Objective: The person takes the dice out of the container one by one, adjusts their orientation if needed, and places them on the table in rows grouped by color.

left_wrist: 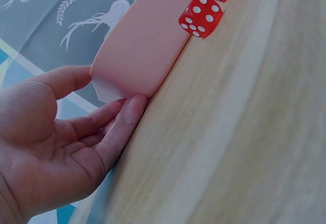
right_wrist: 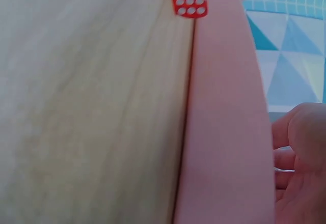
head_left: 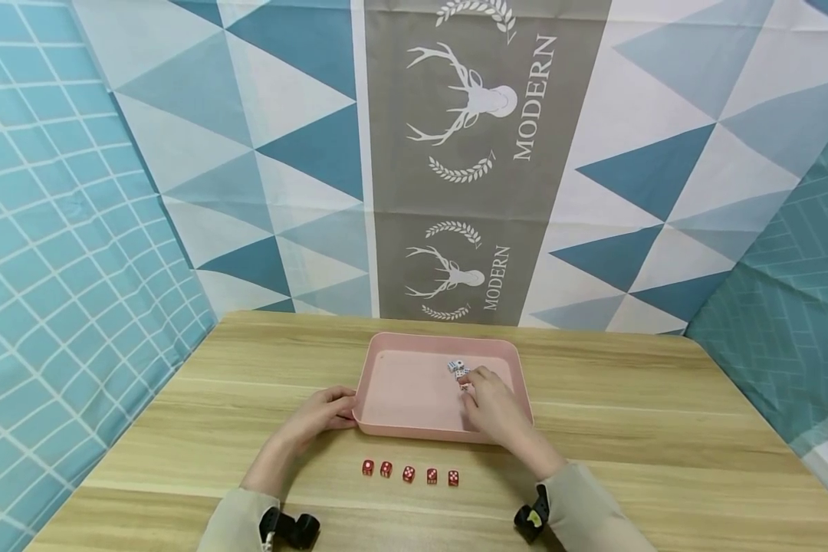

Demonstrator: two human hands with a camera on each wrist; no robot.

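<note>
A shallow pink tray (head_left: 414, 433) sits on the wooden table. My left hand (head_left: 327, 412) holds its near left corner; in the left wrist view the thumb touches the rim and the fingers (left_wrist: 133, 104) lie low against the wall. Over the tray's right half, my right hand (head_left: 490, 402) reaches in, and its thumb and fingertip pinch at a white die (head_left: 464, 387). Several white dice (head_left: 458, 366) lie just beyond its fingertips. The tray wall (right_wrist: 229, 107) hides those fingertips in the right wrist view.
Several red dice (head_left: 409, 474) stand in a row on the table (head_left: 621, 429) in front of the tray. A patterned cloth (head_left: 303, 176) hangs behind the table, with blue cloth on both sides.
</note>
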